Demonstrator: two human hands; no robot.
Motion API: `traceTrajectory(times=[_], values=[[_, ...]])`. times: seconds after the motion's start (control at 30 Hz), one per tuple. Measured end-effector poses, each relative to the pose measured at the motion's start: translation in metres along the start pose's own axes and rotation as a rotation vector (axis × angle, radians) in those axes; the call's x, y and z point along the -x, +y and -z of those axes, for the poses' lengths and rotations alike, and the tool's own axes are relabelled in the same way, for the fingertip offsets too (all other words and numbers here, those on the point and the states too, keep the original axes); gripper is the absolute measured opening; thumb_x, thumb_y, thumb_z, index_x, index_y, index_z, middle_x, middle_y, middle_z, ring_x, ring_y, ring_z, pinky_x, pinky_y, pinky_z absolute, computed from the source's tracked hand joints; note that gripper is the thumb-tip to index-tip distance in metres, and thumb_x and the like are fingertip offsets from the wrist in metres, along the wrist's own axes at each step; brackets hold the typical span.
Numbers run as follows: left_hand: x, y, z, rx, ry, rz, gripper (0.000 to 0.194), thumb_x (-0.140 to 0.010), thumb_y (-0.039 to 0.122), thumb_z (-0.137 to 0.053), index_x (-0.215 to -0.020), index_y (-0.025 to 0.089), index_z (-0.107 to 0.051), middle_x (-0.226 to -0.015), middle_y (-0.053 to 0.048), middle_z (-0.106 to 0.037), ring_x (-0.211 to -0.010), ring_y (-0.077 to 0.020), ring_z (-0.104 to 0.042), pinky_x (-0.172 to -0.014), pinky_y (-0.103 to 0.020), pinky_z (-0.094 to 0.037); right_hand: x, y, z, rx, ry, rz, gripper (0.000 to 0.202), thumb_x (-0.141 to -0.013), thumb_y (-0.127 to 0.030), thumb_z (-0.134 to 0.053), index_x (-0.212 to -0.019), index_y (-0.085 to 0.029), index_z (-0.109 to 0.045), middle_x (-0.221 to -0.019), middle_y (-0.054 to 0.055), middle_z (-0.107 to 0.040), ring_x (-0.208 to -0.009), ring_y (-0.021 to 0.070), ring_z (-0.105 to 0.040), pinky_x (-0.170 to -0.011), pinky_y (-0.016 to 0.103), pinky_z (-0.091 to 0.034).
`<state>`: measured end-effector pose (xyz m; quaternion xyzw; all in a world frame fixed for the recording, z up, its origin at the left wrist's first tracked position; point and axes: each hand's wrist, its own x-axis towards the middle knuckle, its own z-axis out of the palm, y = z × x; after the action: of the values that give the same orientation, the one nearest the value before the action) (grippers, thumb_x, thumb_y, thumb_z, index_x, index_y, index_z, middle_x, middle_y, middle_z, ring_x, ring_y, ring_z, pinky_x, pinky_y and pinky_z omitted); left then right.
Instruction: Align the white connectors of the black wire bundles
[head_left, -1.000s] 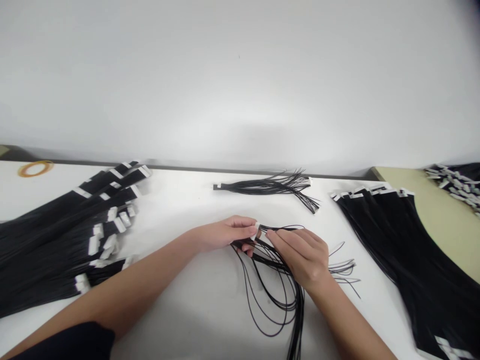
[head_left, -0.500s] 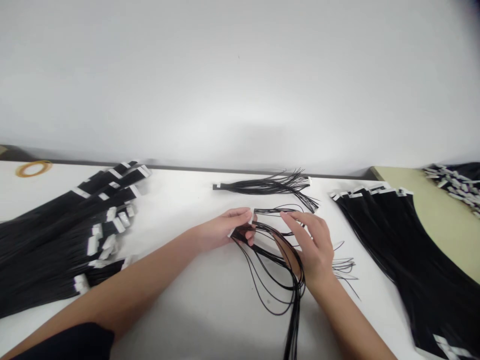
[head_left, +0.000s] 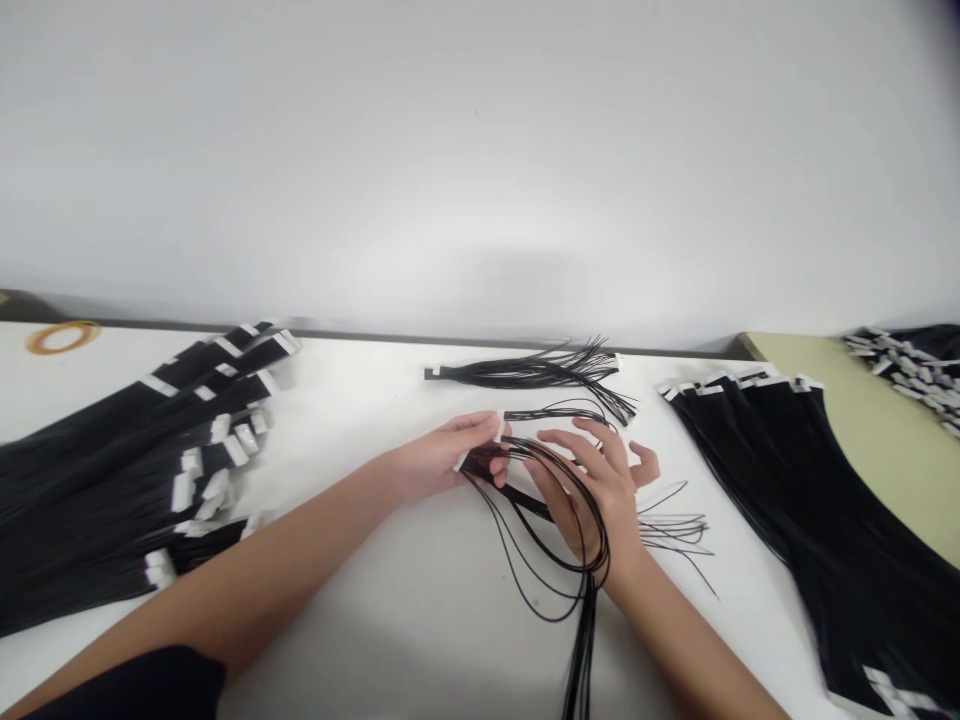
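My left hand [head_left: 457, 450] pinches white connectors [head_left: 501, 426] at the end of a bundle of black wires [head_left: 587, 600]. The wires loop rightward from the connectors and hang down toward the front edge of view. Among those loops is my right hand [head_left: 600, 490], its fingers spread and the thumb side partly behind wires. Loose wire ends [head_left: 679, 530] stick out to the right, beyond my right wrist. Behind both hands, a separate short black wire bundle [head_left: 517, 373] lies on the white table [head_left: 360, 400].
Large stacks of black cables with white connectors [head_left: 90, 470] cover the left side. More black cables [head_left: 825, 500] fan out at the right. An orange ring [head_left: 63, 338] lies at the far left. White-ended cables [head_left: 911, 370] rest on a yellowish surface [head_left: 862, 430].
My right hand has opened from a near-pinch at the upper wires, its fingers now spread among the loops. My left hand keeps its hold on the connectors, nearly in place.
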<state>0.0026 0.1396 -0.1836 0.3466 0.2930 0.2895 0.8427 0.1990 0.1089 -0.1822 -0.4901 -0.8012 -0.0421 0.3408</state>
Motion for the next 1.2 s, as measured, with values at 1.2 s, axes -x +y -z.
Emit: traceTrajectory(times=[1.2], values=[[-0.0008, 0.002, -0.0005, 0.065, 0.083, 0.075, 0.03, -0.086, 0.048, -0.048, -0.087, 0.018, -0.047, -0.073, -0.002, -0.06, -0.066, -0.0131, -0.058, -0.051, -0.022, -0.031, 0.0034, -0.0074, -0.0037, -0.059, -0.194, 0.269, 0.013, -0.087, -0.022, -0.054, -0.076, -0.018, -0.058, -0.065, -0.001, -0.058, -0.062, 0.0116, -0.049, -0.071, 0.031, -0.03]])
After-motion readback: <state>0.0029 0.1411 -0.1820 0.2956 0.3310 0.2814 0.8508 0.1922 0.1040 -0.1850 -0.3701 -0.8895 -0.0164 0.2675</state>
